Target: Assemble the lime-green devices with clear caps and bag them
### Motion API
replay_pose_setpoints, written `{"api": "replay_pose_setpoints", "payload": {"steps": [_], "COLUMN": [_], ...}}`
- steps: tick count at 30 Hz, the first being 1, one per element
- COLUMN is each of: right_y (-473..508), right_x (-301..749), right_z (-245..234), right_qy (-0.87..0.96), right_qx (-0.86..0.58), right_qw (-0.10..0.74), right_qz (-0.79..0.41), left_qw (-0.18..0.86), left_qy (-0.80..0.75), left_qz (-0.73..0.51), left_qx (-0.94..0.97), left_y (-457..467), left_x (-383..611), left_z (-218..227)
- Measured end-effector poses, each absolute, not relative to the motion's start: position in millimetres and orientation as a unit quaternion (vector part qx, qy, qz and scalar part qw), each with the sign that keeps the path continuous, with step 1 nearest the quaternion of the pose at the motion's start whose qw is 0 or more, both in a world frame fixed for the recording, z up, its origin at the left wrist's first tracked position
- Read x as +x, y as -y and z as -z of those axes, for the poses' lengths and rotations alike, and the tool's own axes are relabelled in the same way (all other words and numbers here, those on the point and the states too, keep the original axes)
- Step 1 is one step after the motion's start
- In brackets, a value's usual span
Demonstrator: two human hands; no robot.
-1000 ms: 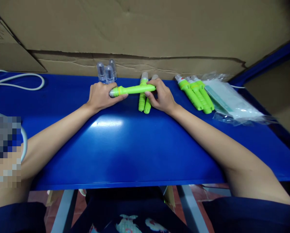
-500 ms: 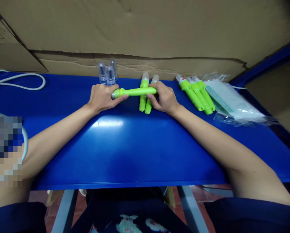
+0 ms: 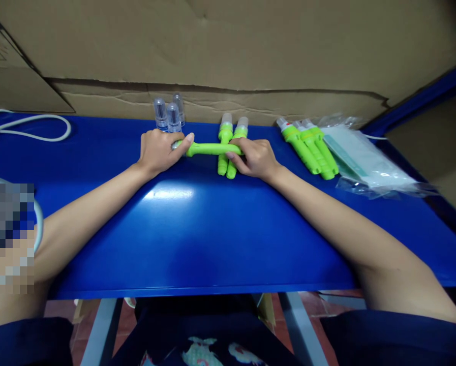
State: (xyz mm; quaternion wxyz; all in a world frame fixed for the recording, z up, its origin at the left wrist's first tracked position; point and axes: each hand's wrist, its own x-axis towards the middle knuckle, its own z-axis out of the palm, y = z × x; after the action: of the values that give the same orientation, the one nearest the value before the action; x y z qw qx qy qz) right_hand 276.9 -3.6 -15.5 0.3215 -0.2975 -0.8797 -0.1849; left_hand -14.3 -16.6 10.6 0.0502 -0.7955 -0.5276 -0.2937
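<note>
Green tube (image 3: 210, 149) is pinched endwise by left hand (image 3: 159, 151) and right hand (image 3: 255, 157).

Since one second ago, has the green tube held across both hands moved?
Yes. The green tube has sunk toward the blue table, and the left hand now covers its silver tip, judged against the clear caps.

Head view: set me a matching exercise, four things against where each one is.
Things:
1. held green pen
2. clear caps
3. plastic bags
4. white cable

Places:
A. far left on the blue table
B. upright behind the left hand
C. far right, beside three green pens
D. crosswise between left hand and right hand

Pairs: 1-D, 2-B, 3-C, 4-A
</note>
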Motion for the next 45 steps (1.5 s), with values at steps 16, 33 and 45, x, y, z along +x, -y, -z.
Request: {"api": "replay_pose_setpoints", "payload": {"steps": [16, 33, 45], "right_y": [1.8, 4.0, 2.7], "right_x": [279.5, 276.6, 278.8], "right_z": [15.4, 12.4, 13.9], "right_qy": [0.861, 0.862, 0.876], "right_qx": [-0.33, -0.307, -0.329], "right_qw": [0.358, 0.357, 0.319], "right_qz": [0.149, 0.186, 0.148], "left_qw": [0.067, 0.079, 0.092], "left_qy": [0.506, 0.48, 0.488], "left_qz": [0.238, 0.239, 0.238], "left_qx": [-0.826, -0.84, -0.835], "left_y": [19.1, 18.4, 19.7], "left_x": [-11.9, -11.5, -12.0], "left_z": [-12.0, -10.2, -10.7]}}
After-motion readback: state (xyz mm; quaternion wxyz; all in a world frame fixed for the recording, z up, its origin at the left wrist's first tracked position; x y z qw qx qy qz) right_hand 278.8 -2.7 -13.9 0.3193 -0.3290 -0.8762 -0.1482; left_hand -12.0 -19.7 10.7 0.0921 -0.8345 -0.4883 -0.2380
